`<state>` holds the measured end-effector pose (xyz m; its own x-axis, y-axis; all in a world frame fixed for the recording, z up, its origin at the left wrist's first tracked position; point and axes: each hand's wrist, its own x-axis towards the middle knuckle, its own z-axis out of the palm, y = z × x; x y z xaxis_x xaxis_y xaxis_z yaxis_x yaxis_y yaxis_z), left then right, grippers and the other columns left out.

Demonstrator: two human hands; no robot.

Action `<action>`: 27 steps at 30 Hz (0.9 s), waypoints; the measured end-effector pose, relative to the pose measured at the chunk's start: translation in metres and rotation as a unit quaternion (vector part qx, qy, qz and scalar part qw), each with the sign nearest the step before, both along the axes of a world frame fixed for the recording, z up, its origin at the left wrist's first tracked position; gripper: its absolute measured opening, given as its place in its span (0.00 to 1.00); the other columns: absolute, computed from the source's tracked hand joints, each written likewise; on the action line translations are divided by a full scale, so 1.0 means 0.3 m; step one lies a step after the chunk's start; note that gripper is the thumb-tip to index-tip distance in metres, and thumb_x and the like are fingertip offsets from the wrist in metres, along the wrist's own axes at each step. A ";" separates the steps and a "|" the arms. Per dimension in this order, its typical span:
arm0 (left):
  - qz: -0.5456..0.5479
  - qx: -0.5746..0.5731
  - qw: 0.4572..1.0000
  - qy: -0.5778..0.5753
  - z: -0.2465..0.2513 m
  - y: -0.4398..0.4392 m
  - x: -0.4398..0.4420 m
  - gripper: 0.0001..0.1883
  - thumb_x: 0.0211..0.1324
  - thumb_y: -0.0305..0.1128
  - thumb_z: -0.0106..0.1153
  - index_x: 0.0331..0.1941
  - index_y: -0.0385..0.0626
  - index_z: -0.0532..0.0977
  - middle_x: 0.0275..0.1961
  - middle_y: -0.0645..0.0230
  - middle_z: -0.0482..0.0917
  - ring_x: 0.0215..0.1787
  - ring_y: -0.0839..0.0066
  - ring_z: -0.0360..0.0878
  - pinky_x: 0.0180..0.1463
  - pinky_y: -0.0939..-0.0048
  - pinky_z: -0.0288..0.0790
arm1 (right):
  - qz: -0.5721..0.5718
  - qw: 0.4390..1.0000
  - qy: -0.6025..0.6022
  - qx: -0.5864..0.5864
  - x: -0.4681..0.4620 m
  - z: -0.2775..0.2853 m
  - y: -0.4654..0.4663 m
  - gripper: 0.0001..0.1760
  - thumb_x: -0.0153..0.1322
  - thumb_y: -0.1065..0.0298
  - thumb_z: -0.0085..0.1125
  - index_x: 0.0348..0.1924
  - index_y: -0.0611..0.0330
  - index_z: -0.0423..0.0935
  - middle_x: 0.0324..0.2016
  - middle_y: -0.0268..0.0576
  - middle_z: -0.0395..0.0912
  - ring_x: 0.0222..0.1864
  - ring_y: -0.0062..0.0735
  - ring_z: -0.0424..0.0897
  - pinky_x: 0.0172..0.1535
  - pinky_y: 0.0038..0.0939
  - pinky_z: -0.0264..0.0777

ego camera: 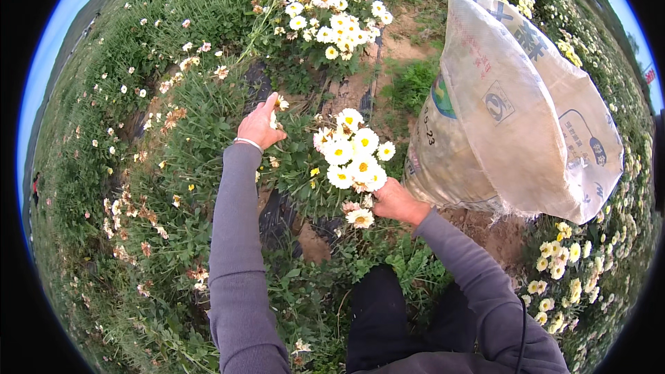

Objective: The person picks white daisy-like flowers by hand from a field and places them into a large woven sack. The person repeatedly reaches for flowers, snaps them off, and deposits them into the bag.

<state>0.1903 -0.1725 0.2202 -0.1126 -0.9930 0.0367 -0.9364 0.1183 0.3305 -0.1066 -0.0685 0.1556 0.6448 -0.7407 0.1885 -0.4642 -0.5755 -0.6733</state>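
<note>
My left hand (261, 123), with a pale band at the wrist, reaches into the plants, and small white flower heads (274, 120) show at its fingers; whether it grips them is unclear. A cluster of white chrysanthemum-like flowers with yellow centres (362, 165) stands in front of me. At its lower right edge is my right hand (393, 201), its fingertips partly hidden behind the blooms. One more white flower (360, 218) lies just below that hand. To the right stands a woven plastic sack (457, 166), its mouth wide, with flower-coloured contents showing through the wall.
Another dense clump of white flowers (337, 21) grows farther ahead. Black plastic mulch film (278, 218) and bare soil (313, 244) show between the plants. Yellowish-white blooms (558, 259) grow at the lower right. Green plants with withered flowers (174, 117) spread on the left.
</note>
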 end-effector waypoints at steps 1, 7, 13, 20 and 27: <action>-0.025 0.010 1.000 0.003 -0.009 0.000 -0.012 0.41 0.36 0.29 0.64 0.61 0.55 0.58 0.50 0.57 0.72 0.51 0.55 0.72 0.52 0.60 0.67 | -0.003 1.000 0.019 0.018 -0.003 -0.001 0.002 0.35 0.52 0.80 0.55 0.54 0.51 0.67 0.45 0.50 0.73 0.45 0.52 0.74 0.47 0.39 0.70; -0.101 -0.125 0.987 0.019 -0.056 0.060 -0.021 0.09 0.37 0.16 0.52 0.26 0.43 0.74 0.30 0.67 0.80 0.31 0.63 0.79 0.34 0.68 0.71 | -0.034 0.999 -0.023 -0.021 -0.016 -0.047 0.006 0.33 0.55 0.79 0.55 0.55 0.54 0.65 0.49 0.50 0.71 0.50 0.49 0.71 0.52 0.40 0.67; -0.004 0.150 0.795 0.588 -0.074 0.309 -0.078 0.09 0.36 0.12 0.50 0.23 0.38 0.74 0.21 0.69 0.75 0.18 0.81 0.72 0.20 0.80 0.65 | -0.055 0.996 -0.063 -0.023 -0.026 -0.089 0.014 0.33 0.54 0.82 0.52 0.54 0.56 0.66 0.49 0.52 0.70 0.50 0.52 0.70 0.52 0.39 0.67; 0.090 0.169 0.681 0.706 -0.111 0.545 -0.194 0.06 0.38 0.16 0.46 0.23 0.35 0.73 0.20 0.64 0.74 0.17 0.80 0.67 0.20 0.80 0.60 | -0.063 0.992 -0.103 0.039 -0.034 -0.109 0.052 0.31 0.53 0.83 0.50 0.51 0.56 0.69 0.47 0.53 0.71 0.49 0.54 0.70 0.51 0.39 0.66; 0.103 0.072 0.624 0.771 0.071 0.705 -0.362 0.10 0.52 0.30 0.57 0.20 0.41 0.70 0.19 0.67 0.71 0.15 0.81 0.63 0.16 0.83 0.56 | -0.074 0.990 -0.112 0.041 -0.065 -0.125 0.098 0.29 0.53 0.81 0.52 0.49 0.59 0.71 0.45 0.57 0.72 0.45 0.54 0.74 0.49 0.39 0.69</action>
